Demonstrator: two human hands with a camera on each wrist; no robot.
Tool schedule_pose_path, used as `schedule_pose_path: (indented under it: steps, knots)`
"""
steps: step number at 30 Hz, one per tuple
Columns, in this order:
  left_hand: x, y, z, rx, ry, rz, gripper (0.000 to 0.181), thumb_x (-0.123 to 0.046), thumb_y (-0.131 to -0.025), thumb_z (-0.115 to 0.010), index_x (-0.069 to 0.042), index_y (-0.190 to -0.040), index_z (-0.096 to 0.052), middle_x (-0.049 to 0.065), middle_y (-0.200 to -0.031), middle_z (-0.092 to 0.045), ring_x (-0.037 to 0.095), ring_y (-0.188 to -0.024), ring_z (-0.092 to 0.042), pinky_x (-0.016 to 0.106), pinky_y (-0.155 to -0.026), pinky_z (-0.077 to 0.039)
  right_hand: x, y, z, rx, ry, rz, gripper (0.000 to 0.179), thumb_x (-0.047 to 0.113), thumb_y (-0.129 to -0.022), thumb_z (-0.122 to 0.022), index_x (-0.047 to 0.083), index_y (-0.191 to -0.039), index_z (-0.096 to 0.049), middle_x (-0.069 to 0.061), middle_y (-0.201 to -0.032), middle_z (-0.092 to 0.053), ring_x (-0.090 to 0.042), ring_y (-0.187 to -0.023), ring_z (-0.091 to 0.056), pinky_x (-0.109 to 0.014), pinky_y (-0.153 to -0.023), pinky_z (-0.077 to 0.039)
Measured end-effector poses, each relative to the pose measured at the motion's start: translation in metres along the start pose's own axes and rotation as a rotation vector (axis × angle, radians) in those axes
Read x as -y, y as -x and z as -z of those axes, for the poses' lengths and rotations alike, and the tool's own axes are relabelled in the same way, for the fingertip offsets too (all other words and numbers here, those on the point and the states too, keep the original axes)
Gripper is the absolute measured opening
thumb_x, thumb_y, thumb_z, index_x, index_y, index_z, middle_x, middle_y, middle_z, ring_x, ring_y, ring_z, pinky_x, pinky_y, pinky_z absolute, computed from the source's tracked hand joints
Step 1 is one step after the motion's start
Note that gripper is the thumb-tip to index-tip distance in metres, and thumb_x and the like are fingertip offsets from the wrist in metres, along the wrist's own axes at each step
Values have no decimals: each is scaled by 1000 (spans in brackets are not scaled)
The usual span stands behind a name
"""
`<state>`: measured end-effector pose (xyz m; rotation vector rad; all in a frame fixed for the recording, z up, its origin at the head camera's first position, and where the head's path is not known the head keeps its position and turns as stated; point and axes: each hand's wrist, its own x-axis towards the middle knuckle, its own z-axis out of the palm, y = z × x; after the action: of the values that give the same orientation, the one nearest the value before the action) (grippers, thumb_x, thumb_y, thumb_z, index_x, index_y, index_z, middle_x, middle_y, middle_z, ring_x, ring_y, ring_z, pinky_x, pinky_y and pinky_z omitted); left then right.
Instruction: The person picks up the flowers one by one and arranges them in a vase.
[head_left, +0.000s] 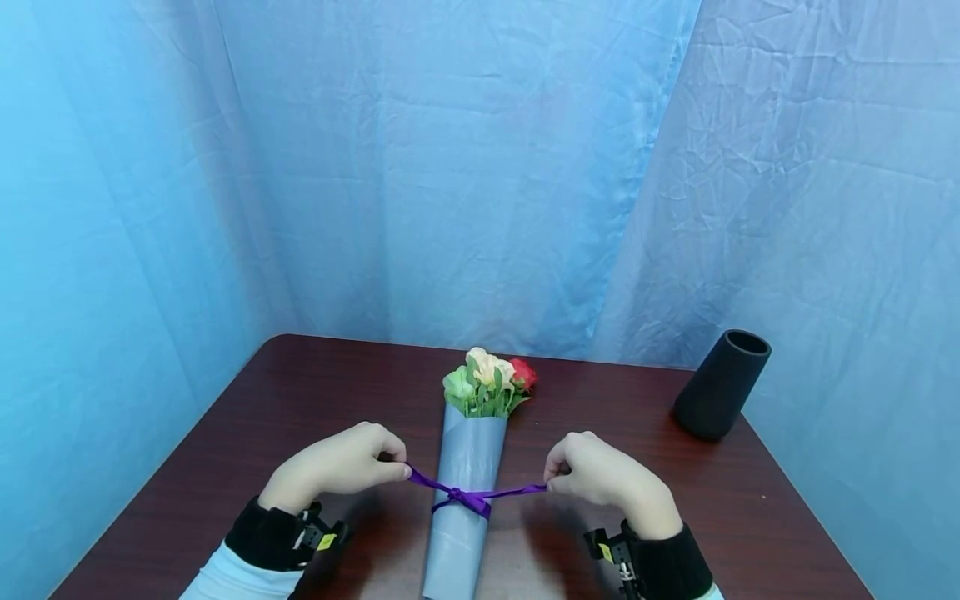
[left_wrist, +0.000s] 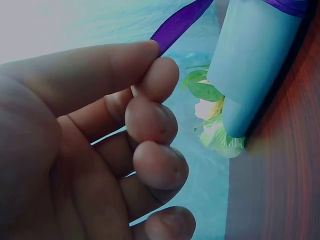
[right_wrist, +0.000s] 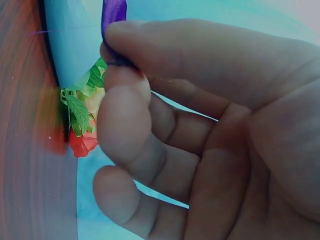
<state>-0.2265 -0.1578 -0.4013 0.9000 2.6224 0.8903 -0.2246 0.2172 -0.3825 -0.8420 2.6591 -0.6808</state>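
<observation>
A bouquet wrapped in pale blue paper (head_left: 467,454) lies on the table, its green, cream and red flowers (head_left: 491,379) at the far end. Around the wrap runs a purple ribbon (head_left: 471,500), with a knot at the front. My left hand (head_left: 337,462) pinches one ribbon end between thumb and forefinger, left of the bouquet. On the other side, my right hand (head_left: 607,477) pinches the opposite end. Both ends stretch nearly straight out from the knot. In the left wrist view the ribbon (left_wrist: 180,25) leaves the thumb tip; the right wrist view shows the ribbon (right_wrist: 114,12) under the thumb.
A black vase (head_left: 722,387) stands at the table's right edge, toward the back. The dark brown wooden table (head_left: 322,383) has light blue curtains (head_left: 450,183) behind it and along both sides.
</observation>
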Motion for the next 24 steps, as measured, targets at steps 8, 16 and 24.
schedule_pose_path:
  steps: [8, 16, 24]
  knots:
    - [0, 3, 5, -6, 13, -20, 27, -27, -99, -68, -29, -72, -68, -11, -59, -45, 6, -55, -44, 25, -52, -40, -3, 2, 2, 7, -4, -33, 23, 8, -95, -70, 24, -78, -71, 8, -72, -63, -9, -64, -52, -31, -62, -47]
    - [2, 8, 11, -32, 12, -7, 26, -28, -100, -68, -30, -73, -68, -11, -59, -45, 7, -55, -44, 25, -52, -39, -2, 3, 4, 6, -20, -44, 22, 7, -95, -71, 23, -79, -71, 8, -72, -62, -10, -65, -53, -32, -62, -47]
    - [5, 10, 14, -54, 11, 21, 24, -28, -99, -69, -31, -75, -69, -10, -60, -49, 9, -55, -45, 26, -51, -40, -4, 3, 5, 4, -15, -38, 22, 8, -95, -71, 23, -79, -71, 10, -71, -62, -10, -64, -53, -31, -61, -47]
